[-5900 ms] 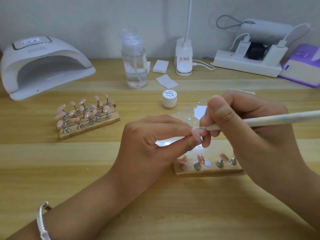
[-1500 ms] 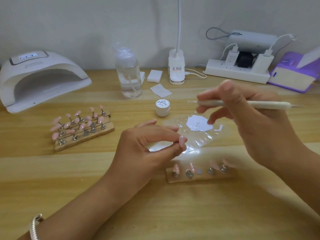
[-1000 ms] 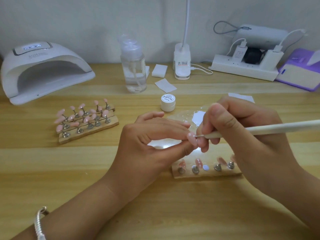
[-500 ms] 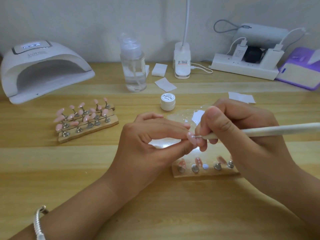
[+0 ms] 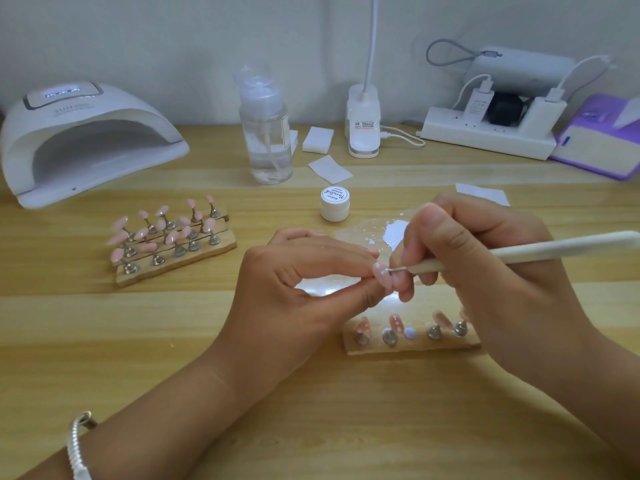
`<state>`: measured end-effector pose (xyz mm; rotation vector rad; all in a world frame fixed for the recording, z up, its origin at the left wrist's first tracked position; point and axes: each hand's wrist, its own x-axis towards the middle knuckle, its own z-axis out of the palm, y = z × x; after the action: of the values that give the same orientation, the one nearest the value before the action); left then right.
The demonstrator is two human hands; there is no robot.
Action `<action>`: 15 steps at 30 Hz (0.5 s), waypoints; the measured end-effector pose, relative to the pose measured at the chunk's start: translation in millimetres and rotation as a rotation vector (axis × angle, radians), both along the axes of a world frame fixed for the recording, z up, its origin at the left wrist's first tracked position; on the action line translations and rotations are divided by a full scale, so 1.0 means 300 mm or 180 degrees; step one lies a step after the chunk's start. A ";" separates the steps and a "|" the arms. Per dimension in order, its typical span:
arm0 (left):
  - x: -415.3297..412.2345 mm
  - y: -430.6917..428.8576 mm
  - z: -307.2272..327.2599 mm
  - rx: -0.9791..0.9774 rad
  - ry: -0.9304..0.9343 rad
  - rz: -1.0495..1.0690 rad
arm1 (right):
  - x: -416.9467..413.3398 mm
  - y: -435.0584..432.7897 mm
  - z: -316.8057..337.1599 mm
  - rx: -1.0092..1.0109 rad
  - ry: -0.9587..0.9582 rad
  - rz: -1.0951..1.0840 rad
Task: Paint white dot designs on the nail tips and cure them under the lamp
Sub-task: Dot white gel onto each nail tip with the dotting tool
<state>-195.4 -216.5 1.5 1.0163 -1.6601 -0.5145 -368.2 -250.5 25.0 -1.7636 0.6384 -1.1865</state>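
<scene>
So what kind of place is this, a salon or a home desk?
Probably a home nail-art desk: a curing lamp, a rack of pink nail tips and a power strip crowded with chargers share one wooden table.

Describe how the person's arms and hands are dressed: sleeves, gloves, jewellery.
Both forearms are bare, with no sleeves in view. The left hand and right hand wear no gloves, and no rings show. A silver bracelet, ridged like twisted cord, circles the left wrist. The right wrist, as far as visible, carries nothing.
</scene>
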 end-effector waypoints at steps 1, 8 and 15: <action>0.005 -0.002 -0.005 0.0021 0.0000 -0.0024 | -0.002 -0.004 -0.001 0.0053 -0.0093 0.0048; 0.004 -0.010 -0.017 -0.0026 0.0016 0.0136 | -0.011 -0.031 0.015 0.0203 -0.0344 -0.0029; 0.008 -0.020 -0.029 0.0542 0.0240 0.0373 | -0.067 -0.113 0.032 0.0329 0.0318 -0.0795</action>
<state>-192.9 -222.3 -7.3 1.1963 -1.4993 -0.6163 -388.3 -284.5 34.5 -1.6991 0.9853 -1.2130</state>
